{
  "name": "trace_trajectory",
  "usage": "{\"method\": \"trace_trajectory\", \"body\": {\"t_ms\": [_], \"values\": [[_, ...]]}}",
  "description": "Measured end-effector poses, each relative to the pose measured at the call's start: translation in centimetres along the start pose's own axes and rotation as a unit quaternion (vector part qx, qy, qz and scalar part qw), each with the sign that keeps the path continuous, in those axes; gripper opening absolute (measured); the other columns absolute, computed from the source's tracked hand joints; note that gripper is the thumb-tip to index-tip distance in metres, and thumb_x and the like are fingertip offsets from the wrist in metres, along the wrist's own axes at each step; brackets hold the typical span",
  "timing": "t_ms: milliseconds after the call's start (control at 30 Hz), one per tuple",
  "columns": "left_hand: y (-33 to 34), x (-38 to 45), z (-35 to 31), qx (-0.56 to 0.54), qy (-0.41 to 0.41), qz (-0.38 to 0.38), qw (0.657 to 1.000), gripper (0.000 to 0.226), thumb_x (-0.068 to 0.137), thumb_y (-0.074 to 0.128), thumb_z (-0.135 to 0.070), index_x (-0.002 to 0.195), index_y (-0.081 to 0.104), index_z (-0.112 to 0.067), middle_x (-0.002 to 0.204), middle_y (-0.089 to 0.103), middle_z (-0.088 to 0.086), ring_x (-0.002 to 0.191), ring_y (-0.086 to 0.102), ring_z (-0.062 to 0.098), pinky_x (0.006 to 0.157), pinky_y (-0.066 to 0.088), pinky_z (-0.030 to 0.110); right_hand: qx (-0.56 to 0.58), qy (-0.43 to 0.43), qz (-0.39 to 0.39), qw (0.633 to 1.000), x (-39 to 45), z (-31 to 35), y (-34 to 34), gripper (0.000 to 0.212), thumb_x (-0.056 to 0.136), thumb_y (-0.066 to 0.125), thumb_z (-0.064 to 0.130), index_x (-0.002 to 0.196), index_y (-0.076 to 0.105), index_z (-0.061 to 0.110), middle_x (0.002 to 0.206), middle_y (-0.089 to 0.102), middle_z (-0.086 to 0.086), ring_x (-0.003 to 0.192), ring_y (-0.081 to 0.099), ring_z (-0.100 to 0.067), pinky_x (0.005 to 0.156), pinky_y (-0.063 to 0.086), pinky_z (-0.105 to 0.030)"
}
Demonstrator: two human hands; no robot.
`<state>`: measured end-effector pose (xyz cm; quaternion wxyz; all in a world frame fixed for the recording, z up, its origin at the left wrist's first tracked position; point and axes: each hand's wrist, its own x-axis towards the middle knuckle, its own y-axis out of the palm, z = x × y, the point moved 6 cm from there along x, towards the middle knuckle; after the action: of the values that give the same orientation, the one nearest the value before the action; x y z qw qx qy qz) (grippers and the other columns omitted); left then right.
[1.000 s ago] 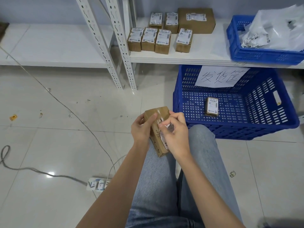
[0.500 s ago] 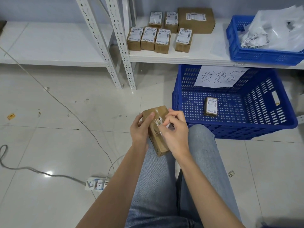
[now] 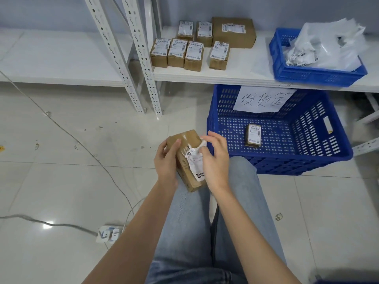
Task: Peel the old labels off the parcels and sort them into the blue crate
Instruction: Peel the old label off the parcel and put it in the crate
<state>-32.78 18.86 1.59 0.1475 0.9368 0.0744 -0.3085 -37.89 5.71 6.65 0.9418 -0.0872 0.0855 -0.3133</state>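
Note:
A small brown cardboard parcel [image 3: 189, 175] rests on my knees. My left hand [image 3: 167, 162] grips its left side, thumb on the top face. A white label [image 3: 195, 162] on the parcel is partly lifted and crumpled at its upper end. My right hand [image 3: 215, 160] pinches that loose upper end between thumb and fingers. The big blue crate [image 3: 320, 152] stands on the floor to the right, with a handwritten paper sign on its back wall. One labelled parcel [image 3: 254, 135] lies inside it.
Several labelled parcels [image 3: 194, 52] and a larger box [image 3: 233, 31] sit on the low white shelf [image 3: 235, 75]. A smaller blue crate [image 3: 291, 70] on the shelf holds crumpled white plastic and peeled labels. Shelf uprights [image 3: 141, 58], a cable and a power strip [image 3: 108, 234] are at left.
My right hand has pulled the label's upper end up and away from the parcel, so more of the label stands free. My left hand keeps holding the parcel.

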Motion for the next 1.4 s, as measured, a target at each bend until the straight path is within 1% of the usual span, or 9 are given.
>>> {"method": "trace_trajectory", "body": {"t_ms": [167, 233, 367, 533, 767, 967, 1067, 1267, 1400], "values": [[1.0, -0.1, -1.0, -0.018, -0.049, 0.021, 0.998, 0.002, 0.088, 0.059, -0.014, 0.089, 0.060, -0.012, 0.070, 0.058, -0.001, 0.051, 0.056, 0.007, 0.042, 0.042, 0.012, -0.196, -0.072, 0.012, 0.978, 0.0, 0.2, 1.2, 0.041, 0.099, 0.048, 0.009, 0.140, 0.045, 0.017, 0.121, 0.043, 0.004, 0.107, 0.048, -0.007, 0.086, 0.045, -0.020], [1.4, -0.2, -1.1, -0.012, -0.059, 0.015, 0.998, 0.013, 0.087, 0.064, -0.015, 0.093, 0.053, -0.014, 0.079, 0.058, 0.004, 0.057, 0.056, 0.010, 0.042, 0.042, 0.012, -0.217, -0.070, 0.010, 0.974, 0.1, -0.2, 1.3, 0.033, 0.099, 0.050, 0.010, 0.132, 0.052, 0.012, 0.117, 0.039, 0.002, 0.100, 0.052, -0.008, 0.081, 0.047, -0.018], [1.3, 0.2, -0.1, 0.011, -0.006, -0.031, 0.999, 0.053, 0.074, 0.083, -0.005, 0.106, 0.043, -0.019, 0.103, 0.066, 0.009, 0.087, 0.066, 0.024, 0.084, 0.058, 0.040, -0.170, -0.073, -0.024, 0.982, -0.1, -0.9, 0.5, 0.010, 0.093, 0.055, 0.000, 0.101, 0.060, 0.003, 0.113, 0.043, -0.004, 0.088, 0.050, -0.004, 0.077, 0.041, -0.003], [1.1, 0.2, 0.7, -0.025, 0.047, -0.094, 0.994, 0.047, 0.074, 0.082, -0.004, 0.096, 0.045, -0.023, 0.092, 0.062, 0.002, 0.083, 0.063, 0.021, 0.085, 0.053, 0.037, -0.161, -0.116, -0.022, 0.980, -1.2, -1.6, 0.6, 0.008, 0.084, 0.058, -0.004, 0.089, 0.060, 0.003, 0.110, 0.052, -0.004, 0.118, 0.045, -0.012, 0.085, 0.030, 0.003], [0.3, 0.5, 1.5, -0.058, 0.037, -0.151, 0.986, 0.050, 0.076, 0.080, -0.006, 0.111, 0.045, -0.014, 0.105, 0.064, 0.009, 0.087, 0.065, 0.022, 0.084, 0.056, 0.037, -0.189, -0.149, -0.043, 0.970, -1.0, -1.2, 1.4, 0.011, 0.073, 0.067, 0.003, 0.072, 0.057, 0.008, 0.093, 0.058, 0.003, 0.101, 0.048, -0.015, 0.087, 0.046, -0.030], [-0.2, 0.7, 1.4, -0.103, -0.034, -0.121, 0.987, 0.046, 0.083, 0.074, -0.007, 0.115, 0.041, -0.013, 0.100, 0.060, 0.005, 0.078, 0.064, 0.017, 0.069, 0.054, 0.030, -0.041, -0.070, 0.064, 0.995, -0.4, 0.6, 0.9, 0.055, 0.074, 0.066, 0.008, 0.119, 0.045, 0.031, 0.121, 0.048, 0.005, 0.116, 0.045, -0.002, 0.089, 0.033, -0.003], [-0.6, 0.7, 1.2, -0.124, -0.049, -0.115, 0.984, 0.048, 0.083, 0.073, -0.007, 0.121, 0.044, -0.007, 0.100, 0.061, 0.007, 0.077, 0.064, 0.018, 0.066, 0.055, 0.030, -0.041, -0.025, 0.079, 0.996, 0.1, 0.4, 0.4, 0.040, 0.081, 0.053, 0.023, 0.120, 0.052, 0.032, 0.121, 0.047, 0.014, 0.119, 0.044, -0.003, 0.098, 0.034, -0.015], [-1.7, 0.1, 1.1, -0.065, -0.049, -0.127, 0.988, 0.067, 0.062, 0.077, -0.026, 0.117, 0.054, 0.003, 0.094, 0.057, 0.006, 0.077, 0.059, 0.020, 0.069, 0.051, 0.033, -0.292, -0.123, -0.005, 0.948, 0.6, 0.3, -0.1, 0.012, 0.090, 0.061, 0.013, 0.099, 0.067, 0.019, 0.100, 0.061, 0.005, 0.093, 0.056, -0.014, 0.082, 0.028, -0.022], [-1.9, -1.0, -0.8, 0.180, -0.003, -0.153, 0.972, 0.047, 0.066, 0.072, -0.040, 0.094, 0.046, -0.012, 0.094, 0.049, -0.001, 0.084, 0.051, 0.020, 0.076, 0.044, 0.032, -0.330, -0.128, -0.061, 0.933, 1.0, 0.5, -0.7, 0.004, 0.089, 0.066, 0.015, 0.087, 0.066, 0.018, 0.087, 0.064, 0.003, 0.078, 0.059, -0.017, 0.078, 0.036, -0.026]]}}
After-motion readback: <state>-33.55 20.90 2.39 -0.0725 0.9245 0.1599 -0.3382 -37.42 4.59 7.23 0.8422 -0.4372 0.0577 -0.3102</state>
